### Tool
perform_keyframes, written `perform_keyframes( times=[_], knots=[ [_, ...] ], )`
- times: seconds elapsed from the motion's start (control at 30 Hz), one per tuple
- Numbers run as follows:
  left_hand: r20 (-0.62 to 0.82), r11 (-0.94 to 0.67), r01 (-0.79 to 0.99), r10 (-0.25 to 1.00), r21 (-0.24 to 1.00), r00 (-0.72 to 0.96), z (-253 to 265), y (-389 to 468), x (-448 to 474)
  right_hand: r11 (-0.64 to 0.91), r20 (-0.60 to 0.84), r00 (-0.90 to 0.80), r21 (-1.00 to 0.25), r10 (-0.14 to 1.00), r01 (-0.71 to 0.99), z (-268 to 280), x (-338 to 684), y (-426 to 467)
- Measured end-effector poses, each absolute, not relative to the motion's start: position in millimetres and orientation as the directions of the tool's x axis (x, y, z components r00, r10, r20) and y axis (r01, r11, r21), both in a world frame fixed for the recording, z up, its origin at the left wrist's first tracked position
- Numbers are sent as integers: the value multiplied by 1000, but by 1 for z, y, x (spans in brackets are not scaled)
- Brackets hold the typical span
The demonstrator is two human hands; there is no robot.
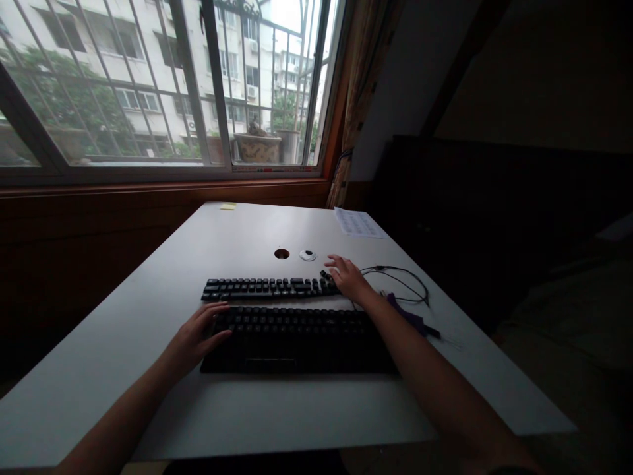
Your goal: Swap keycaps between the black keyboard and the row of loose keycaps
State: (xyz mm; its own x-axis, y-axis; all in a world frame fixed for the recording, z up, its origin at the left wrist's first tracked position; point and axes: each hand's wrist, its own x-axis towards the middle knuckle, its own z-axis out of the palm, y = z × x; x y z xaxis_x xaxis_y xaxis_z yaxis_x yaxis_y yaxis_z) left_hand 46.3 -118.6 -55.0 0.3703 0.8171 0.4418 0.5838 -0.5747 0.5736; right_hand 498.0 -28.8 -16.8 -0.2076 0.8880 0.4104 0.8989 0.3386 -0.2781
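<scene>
A black keyboard [306, 349] with a wide palm rest lies on the white table in front of me. Behind it, loose black keycaps [257, 288] stand in several rows. My left hand [195, 335] rests at the keyboard's left edge, its thumb and fingers apart on top. Over the right end of the keycap rows is my right hand [347, 277], fingers stretched out and spread. Close by its fingertips is a small group of keycaps [325, 274]; whether it touches them I cannot tell. My right forearm covers the keyboard's right end.
A black cable [418, 277] loops right of my right hand, near a purple cloth-like item [405, 316] partly behind my forearm. Farther back are a cable hole [281, 254], its round cover [308, 255], a printed sheet [361, 223] and yellow sticky notes [228, 206]. A barred window stands beyond.
</scene>
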Motion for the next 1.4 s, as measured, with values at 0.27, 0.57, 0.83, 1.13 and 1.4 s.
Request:
perform_keyframes(
  times=[0.27,0.57,0.83,1.13,1.4],
  knots=[
    [429,-568,589,822,575,373,-54,-119,46,291,331,-198,-262,923,920,-11,502,-14],
    [428,-567,578,824,587,373,-53,-121,47,221,252,-159,-239,955,945,-21,492,-3],
    [423,-559,591,829,582,367,-53,-122,47,207,267,-152,-192,952,959,-13,493,12],
    [410,-541,580,841,609,353,-50,-124,48,287,250,-247,-140,936,948,-17,486,33],
    [407,-539,571,842,619,353,-50,-122,48,367,279,-312,-172,908,914,-12,485,26]
  ],
)
